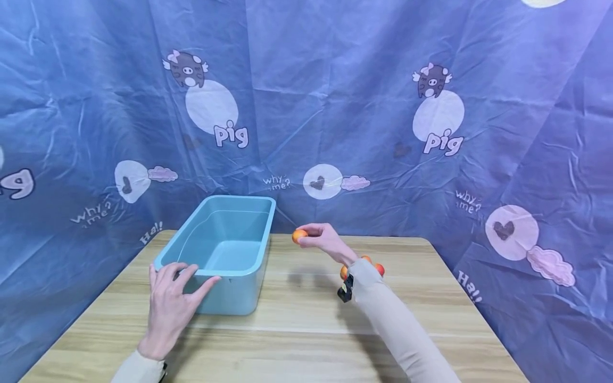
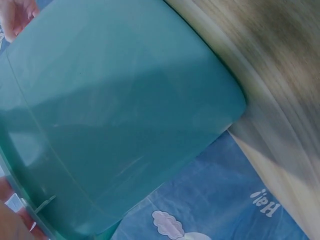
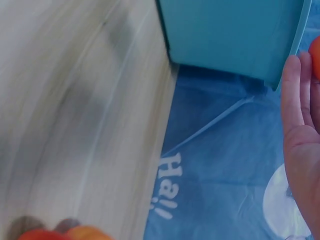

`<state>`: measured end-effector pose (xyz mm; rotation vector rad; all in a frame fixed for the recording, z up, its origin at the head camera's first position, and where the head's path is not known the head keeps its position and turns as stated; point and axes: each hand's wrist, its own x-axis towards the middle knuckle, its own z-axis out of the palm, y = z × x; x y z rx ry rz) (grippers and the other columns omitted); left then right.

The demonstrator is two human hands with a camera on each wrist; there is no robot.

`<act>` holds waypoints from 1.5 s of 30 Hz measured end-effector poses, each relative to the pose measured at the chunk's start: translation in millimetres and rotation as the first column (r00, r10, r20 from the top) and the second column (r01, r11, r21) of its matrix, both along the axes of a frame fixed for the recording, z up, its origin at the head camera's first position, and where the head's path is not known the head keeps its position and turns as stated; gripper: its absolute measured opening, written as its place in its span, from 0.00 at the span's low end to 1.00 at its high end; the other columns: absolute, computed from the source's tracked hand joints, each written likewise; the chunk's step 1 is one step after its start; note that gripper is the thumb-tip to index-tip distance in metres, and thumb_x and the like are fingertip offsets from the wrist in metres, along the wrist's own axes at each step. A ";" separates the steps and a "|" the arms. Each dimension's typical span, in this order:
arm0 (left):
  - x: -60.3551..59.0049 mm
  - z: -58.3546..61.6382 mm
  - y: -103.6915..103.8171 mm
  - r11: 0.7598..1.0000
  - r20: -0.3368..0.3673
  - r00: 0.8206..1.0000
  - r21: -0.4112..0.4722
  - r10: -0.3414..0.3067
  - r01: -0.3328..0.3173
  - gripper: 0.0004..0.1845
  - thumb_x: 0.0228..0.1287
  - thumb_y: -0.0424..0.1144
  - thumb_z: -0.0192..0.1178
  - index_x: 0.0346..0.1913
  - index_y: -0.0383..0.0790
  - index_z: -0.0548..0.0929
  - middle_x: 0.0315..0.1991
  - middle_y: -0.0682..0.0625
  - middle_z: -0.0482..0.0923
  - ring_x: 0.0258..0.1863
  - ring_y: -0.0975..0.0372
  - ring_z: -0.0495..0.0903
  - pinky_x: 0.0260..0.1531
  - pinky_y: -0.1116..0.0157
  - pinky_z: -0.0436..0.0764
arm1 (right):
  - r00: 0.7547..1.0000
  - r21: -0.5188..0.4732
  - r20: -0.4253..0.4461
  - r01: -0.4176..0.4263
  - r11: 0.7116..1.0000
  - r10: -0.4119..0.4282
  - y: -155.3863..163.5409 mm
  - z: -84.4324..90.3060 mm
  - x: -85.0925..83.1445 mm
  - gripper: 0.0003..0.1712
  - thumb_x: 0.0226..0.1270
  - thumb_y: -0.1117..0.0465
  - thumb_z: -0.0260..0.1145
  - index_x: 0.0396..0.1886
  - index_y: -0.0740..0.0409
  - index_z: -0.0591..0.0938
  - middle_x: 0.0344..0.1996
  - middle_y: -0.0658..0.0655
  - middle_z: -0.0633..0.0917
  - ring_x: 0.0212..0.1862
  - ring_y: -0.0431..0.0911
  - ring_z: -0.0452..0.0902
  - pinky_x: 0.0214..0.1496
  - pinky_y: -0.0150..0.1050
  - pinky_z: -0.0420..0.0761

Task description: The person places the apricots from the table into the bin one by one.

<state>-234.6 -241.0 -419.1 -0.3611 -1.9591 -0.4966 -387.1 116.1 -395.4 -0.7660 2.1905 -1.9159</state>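
Note:
A light-blue plastic bin [image 1: 231, 293] stands upright on the left of the table. My left hand [image 1: 168, 306] grips its near rim, fingers over the edge and thumb along the outside; the left wrist view catches only some fingers [image 2: 11, 222] at the rim. Right of the bin, my right hand [image 1: 326, 242] pinches a small round orange fruit [image 1: 299, 236] between thumb and fingertips, raised above the tabletop. Several similar orange-red fruits [image 1: 379, 269] lie on the table, partly hidden behind my right wrist. Two of these fruits [image 3: 89, 233] show at the bottom of the right wrist view.
The wood-grain table [image 1: 306, 346] ends at a blue curtain [image 1: 297, 106] printed with pigs and words, which hangs behind and at both sides. A black strap device [image 1: 346, 290] sits on my right wrist. The bin's inner floor [image 1: 234, 255] shows bare in the head view.

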 end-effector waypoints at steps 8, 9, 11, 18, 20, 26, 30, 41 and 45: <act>4.0 0.2 -0.3 1.000 0.007 1.000 -0.004 0.003 -0.003 0.30 0.38 0.58 0.76 0.37 0.35 0.85 0.34 0.37 0.78 0.42 0.43 0.75 0.62 0.26 0.49 | 0.999 -0.082 0.015 -0.044 0.996 0.046 -26.5 20.7 -9.6 0.22 0.62 0.70 0.68 0.57 0.71 0.78 0.42 0.57 0.87 0.41 0.43 0.85 0.49 0.41 0.84; 4.0 0.6 -0.1 1.000 0.008 1.000 -0.005 0.004 -0.004 0.30 0.38 0.58 0.76 0.37 0.36 0.85 0.35 0.37 0.78 0.42 0.43 0.75 0.62 0.26 0.48 | 0.999 -0.091 0.014 -0.044 0.995 0.046 -29.0 24.0 -11.1 0.22 0.62 0.70 0.68 0.57 0.71 0.78 0.42 0.58 0.87 0.41 0.44 0.85 0.49 0.41 0.84; 3.8 1.7 0.2 1.000 0.012 1.000 -0.006 0.002 -0.002 0.29 0.37 0.57 0.76 0.37 0.36 0.85 0.35 0.37 0.78 0.42 0.43 0.75 0.62 0.26 0.48 | 0.999 -0.099 0.010 -0.046 0.994 0.047 -34.7 30.8 -13.7 0.22 0.62 0.70 0.68 0.57 0.70 0.78 0.43 0.58 0.87 0.41 0.44 0.84 0.48 0.42 0.84; 4.3 5.3 1.6 1.000 0.023 1.000 -0.011 0.008 -0.008 0.29 0.36 0.56 0.77 0.37 0.36 0.85 0.35 0.36 0.78 0.43 0.43 0.75 0.63 0.26 0.48 | 0.999 -0.081 -0.022 -0.037 0.996 0.035 -59.1 51.2 -22.8 0.23 0.59 0.70 0.70 0.56 0.65 0.80 0.45 0.57 0.86 0.46 0.44 0.83 0.52 0.42 0.83; 4.1 6.1 1.7 1.000 0.028 1.000 -0.011 0.009 -0.009 0.29 0.35 0.55 0.78 0.37 0.36 0.85 0.35 0.36 0.78 0.43 0.43 0.75 0.63 0.26 0.48 | 0.999 -0.076 -0.043 -0.020 0.997 0.017 -67.8 56.0 -25.1 0.23 0.59 0.70 0.70 0.56 0.64 0.80 0.45 0.58 0.86 0.46 0.43 0.82 0.52 0.39 0.82; 3.3 8.7 2.4 1.000 0.052 0.999 -0.007 0.007 -0.006 0.29 0.36 0.54 0.78 0.38 0.35 0.86 0.36 0.36 0.79 0.44 0.43 0.75 0.63 0.27 0.47 | 0.996 -0.053 -0.078 0.042 0.998 -0.046 -95.9 64.7 -29.7 0.24 0.58 0.68 0.73 0.56 0.62 0.81 0.48 0.62 0.86 0.43 0.40 0.83 0.49 0.40 0.82; 2.7 9.8 2.6 1.000 0.061 0.998 -0.013 0.008 -0.007 0.29 0.37 0.54 0.78 0.38 0.35 0.86 0.36 0.37 0.79 0.44 0.43 0.75 0.63 0.27 0.47 | 0.995 -0.025 -0.064 0.077 0.997 -0.079 -113.1 67.0 -30.7 0.24 0.59 0.67 0.73 0.56 0.61 0.82 0.48 0.63 0.86 0.41 0.39 0.83 0.49 0.47 0.83; 4.1 10.3 3.4 1.000 0.057 0.998 -0.011 0.017 -0.016 0.29 0.36 0.55 0.78 0.38 0.36 0.86 0.35 0.36 0.79 0.43 0.44 0.75 0.63 0.27 0.47 | 0.996 0.020 -0.043 0.079 0.997 -0.078 -143.5 69.5 -25.2 0.26 0.59 0.67 0.73 0.57 0.64 0.80 0.51 0.67 0.85 0.40 0.40 0.82 0.49 0.48 0.83; 6.1 7.8 3.2 1.000 0.066 0.998 -0.001 0.017 -0.017 0.29 0.36 0.55 0.79 0.38 0.35 0.86 0.35 0.36 0.79 0.43 0.44 0.75 0.63 0.27 0.47 | 0.998 0.025 -0.016 0.061 0.998 -0.061 -148.9 73.6 -12.4 0.24 0.59 0.71 0.72 0.56 0.69 0.79 0.51 0.70 0.83 0.41 0.45 0.83 0.51 0.51 0.83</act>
